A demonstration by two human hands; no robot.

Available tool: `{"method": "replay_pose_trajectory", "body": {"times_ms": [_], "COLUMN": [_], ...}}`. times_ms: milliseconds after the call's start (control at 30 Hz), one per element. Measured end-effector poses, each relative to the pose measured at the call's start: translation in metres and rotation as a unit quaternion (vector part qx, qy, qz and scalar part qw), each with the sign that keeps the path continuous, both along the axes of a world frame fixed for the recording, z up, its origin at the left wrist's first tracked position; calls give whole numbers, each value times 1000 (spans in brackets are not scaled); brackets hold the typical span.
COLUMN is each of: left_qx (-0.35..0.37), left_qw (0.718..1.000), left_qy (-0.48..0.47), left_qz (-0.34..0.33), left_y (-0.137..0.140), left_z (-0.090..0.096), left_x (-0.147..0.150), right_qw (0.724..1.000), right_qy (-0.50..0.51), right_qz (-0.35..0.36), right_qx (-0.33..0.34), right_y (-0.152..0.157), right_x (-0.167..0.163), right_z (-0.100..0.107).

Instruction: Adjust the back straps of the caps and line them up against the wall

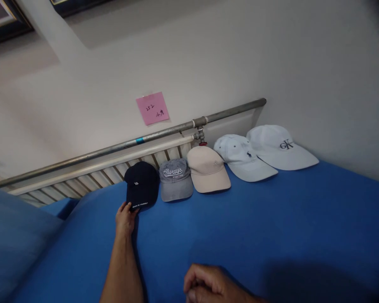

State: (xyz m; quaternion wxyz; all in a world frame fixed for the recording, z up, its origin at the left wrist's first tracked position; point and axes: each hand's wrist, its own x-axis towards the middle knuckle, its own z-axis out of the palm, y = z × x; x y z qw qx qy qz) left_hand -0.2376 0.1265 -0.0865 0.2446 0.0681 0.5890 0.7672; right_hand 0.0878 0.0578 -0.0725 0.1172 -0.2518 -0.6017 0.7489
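Several caps stand in a row along the far side of a blue-covered surface (227,235). Leftmost is a dark navy cap (142,185) with white lettering on its brim; my left hand (126,216) grips the brim's front left edge. Beside it sits a grey cap (176,181) with white script on the front. A beige cap (208,170) comes after that, then a pale cap (240,155) with a small dark emblem. At the right end is a white cap (278,147) with dark letters. My right hand (211,282) hovers low in the view, fingers curled, away from the caps.
Behind the row runs a radiator (104,170) with a metal pipe (113,147) above it and a red valve handle (203,144). A pink note (153,108) is stuck on the wall. Light blue fabric (15,240) lies at the left. Picture frames hang at the top left.
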Motion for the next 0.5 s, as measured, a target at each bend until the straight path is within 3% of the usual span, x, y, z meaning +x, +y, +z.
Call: {"method": "replay_pose_trajectory", "body": {"times_ms": [233,367,500], "left_qx": [-145,-255,-314], "left_qw": [975,921,867], "left_qy": [166,292,386], "left_qz": [28,31,9], "left_y": [-2,-6,-8], "left_z": [-8,-7,-3], "left_x": [0,-2,2], "right_qw": [1000,1000,1000], "right_qy": [-7,-3,13], "right_qz": [-13,-7,-5], "right_qx": [2,1,9], "right_y": [-2,-1,-2], "right_x": [-2,-3,-3], "right_z": [0,-3,-7]}}
